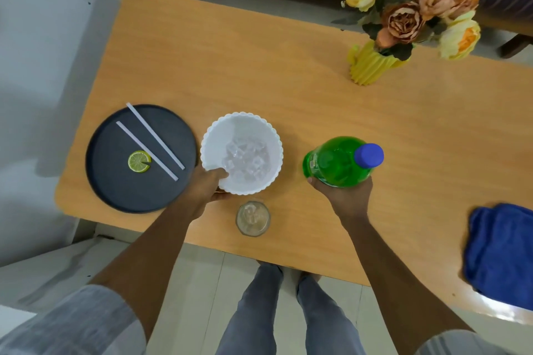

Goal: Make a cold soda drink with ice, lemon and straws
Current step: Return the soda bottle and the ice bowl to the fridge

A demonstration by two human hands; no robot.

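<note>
My right hand (347, 196) clasps the capped soda bottle (337, 163), my left hand (206, 186) grips the ice bowl's (271, 141) rim; ice already fills the glass (253, 218), while soda, lemon slice (139, 162) and straws (151, 141) on the tray (115, 193) remain

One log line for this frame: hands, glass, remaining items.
left hand grips ice bowl | right hand grips capped soda bottle | glass: ice only | straws, lemon on tray

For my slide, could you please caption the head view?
Left hand grips the ice bowl; right hand holds the capped green soda bottle behind the iced glass.
</note>
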